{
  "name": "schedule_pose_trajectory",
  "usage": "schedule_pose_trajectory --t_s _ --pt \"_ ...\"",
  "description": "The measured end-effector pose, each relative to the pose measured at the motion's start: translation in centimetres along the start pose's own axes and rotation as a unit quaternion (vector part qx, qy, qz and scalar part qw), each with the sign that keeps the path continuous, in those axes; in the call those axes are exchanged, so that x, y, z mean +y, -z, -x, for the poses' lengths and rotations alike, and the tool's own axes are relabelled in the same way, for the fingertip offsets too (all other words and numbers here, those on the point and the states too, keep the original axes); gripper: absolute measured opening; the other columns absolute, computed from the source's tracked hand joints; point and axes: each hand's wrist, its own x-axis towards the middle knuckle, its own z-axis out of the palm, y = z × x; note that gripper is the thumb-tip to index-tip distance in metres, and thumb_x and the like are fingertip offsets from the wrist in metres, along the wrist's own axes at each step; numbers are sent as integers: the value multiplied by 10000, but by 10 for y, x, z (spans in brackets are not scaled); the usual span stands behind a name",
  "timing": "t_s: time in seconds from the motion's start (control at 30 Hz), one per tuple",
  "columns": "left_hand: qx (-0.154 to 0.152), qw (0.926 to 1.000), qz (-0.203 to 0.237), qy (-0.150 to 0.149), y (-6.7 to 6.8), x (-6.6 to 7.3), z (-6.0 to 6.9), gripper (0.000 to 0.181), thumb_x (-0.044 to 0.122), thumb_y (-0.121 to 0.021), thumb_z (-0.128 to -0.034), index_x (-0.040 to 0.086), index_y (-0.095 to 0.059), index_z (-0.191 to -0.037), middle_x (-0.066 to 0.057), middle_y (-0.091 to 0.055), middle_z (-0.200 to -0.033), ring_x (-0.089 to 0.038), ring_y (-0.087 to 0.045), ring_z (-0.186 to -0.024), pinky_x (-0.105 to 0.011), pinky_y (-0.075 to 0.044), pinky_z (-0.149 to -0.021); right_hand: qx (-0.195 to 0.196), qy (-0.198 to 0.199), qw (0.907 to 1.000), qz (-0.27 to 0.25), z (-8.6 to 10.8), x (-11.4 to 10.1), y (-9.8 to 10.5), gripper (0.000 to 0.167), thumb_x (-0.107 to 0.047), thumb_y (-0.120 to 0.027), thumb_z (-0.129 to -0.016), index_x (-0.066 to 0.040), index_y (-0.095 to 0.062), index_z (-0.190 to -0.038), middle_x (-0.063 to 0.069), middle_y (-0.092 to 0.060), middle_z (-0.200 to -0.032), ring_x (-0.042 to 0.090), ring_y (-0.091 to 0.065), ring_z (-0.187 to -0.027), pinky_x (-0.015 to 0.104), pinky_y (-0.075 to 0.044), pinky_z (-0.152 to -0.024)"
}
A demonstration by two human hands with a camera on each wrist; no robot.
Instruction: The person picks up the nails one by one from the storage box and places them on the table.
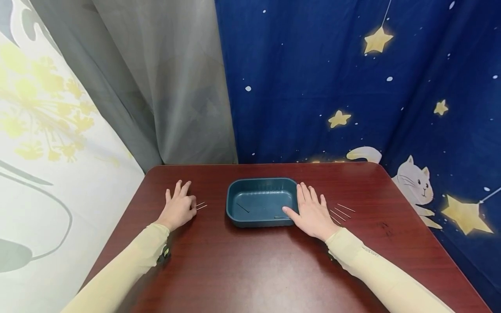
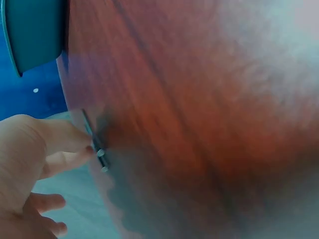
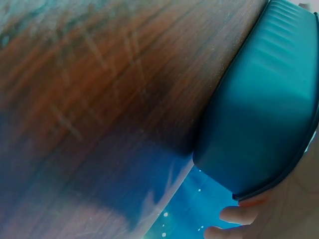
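My left hand (image 1: 178, 209) is at the left of the table, its thumb and index fingertips pinching at a thin metal nail (image 2: 92, 130). A second nail lies beside it, its flat head (image 2: 104, 169) showing in the left wrist view. The other fingers stretch away from the pinch. My right hand (image 1: 313, 214) rests with straight fingers against the right end of a dark teal plastic tray (image 1: 254, 224), the thumb reaching over the rim. Inside the tray lie a dark nail (image 1: 242, 208) and another nail (image 1: 281, 217), partly hidden by the thumb.
Several thin nails (image 1: 342, 211) lie side by side on the table just right of my right hand. The dark red wooden table (image 1: 242, 265) ends at a rounded back edge. Behind it hang a grey curtain (image 1: 188, 87) and a blue star-patterned curtain (image 1: 297, 87).
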Motion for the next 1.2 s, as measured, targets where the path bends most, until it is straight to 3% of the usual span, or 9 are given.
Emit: schedule_pose_trajectory --t_s 0.23,0.53,0.7,0.83,1.0,1.2 --pt "625 9970 289 -346 13 15 -23 130 150 -706 -872 173 -636 -765 -235 -314 -1568 -434 -139 -1488 -771 -153 -1050 49 9 10000 -61 -1 0 -1 1037 -799 -316 -925 -10 -219 -1591 173 -214 -1642 417 -209 -1478 708 -192 -1092" --pt "798 9930 201 -846 17 75 -45 113 243 -718 -900 141 -719 -851 -221 -350 -1558 -432 -158 -1488 -750 -142 -1079 -52 1 10000 -70 0 -5 -2 1018 -779 -334 -937 -13 -206 -1596 174 -216 -1642 405 -196 -1487 699 -195 -1101" --pt "471 9946 -13 -929 14 112 -54 129 298 -723 -908 189 -763 -852 -195 -353 -1566 -438 -128 -1493 -754 -107 -1088 -53 -25 10000 -22 0 -4 0 1036 -797 -310 -927 -12 -205 -1595 173 -215 -1643 410 -210 -1482 696 -192 -1103" --pt "47 9972 -157 -733 3 133 -62 96 300 -741 -900 235 -809 -877 -188 -346 -1574 -457 -87 -1497 -766 -66 -1081 -76 -55 10000 -2 -1 -2 1 1035 -793 -318 -928 -11 -202 -1595 171 -208 -1645 409 -201 -1484 694 -187 -1106" --pt "-299 9984 -309 -368 -14 145 -69 106 300 -762 -883 246 -803 -801 -223 -350 -1568 -485 -67 -1494 -782 -30 -1066 -73 -89 9999 -18 -2 -2 2 1025 -782 -336 -933 -14 -197 -1597 170 -208 -1646 407 -203 -1485 692 -186 -1107" --pt "-428 9959 -785 -104 -26 152 -76 302 383 -774 -867 236 -691 -618 -276 -329 -1564 -505 -56 -1490 -789 -30 -1061 -84 -112 9999 -43 -1 -3 0 1009 -763 -368 -940 -23 -187 -1602 165 -208 -1646 401 -198 -1488 691 -177 -1111"
